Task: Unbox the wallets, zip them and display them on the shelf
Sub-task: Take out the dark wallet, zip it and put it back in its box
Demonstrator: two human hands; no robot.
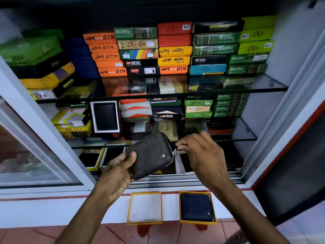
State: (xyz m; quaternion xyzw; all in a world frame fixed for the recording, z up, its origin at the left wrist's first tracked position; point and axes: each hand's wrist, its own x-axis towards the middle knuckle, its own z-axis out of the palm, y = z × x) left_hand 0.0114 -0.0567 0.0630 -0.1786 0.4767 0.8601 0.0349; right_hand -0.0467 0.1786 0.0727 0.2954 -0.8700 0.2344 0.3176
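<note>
A dark zip-around wallet [151,154] is held up in front of the lowest shelf, tilted. My left hand [117,170] grips its lower left corner, thumb on the front face. My right hand [202,152] pinches the metal zip pull [174,152] at the wallet's right edge. On the white ledge below lie two yellow-rimmed box halves: an empty one [144,207] on the left and one [197,207] holding a dark blue wallet [196,206] on the right.
Glass shelves [263,85] carry stacks of coloured wallet boxes. An open white box with a black wallet [105,117] stands upright on the middle shelf. More open boxes [91,159] sit on the lowest shelf behind the wallet. Sliding glass doors [35,155] flank the cabinet.
</note>
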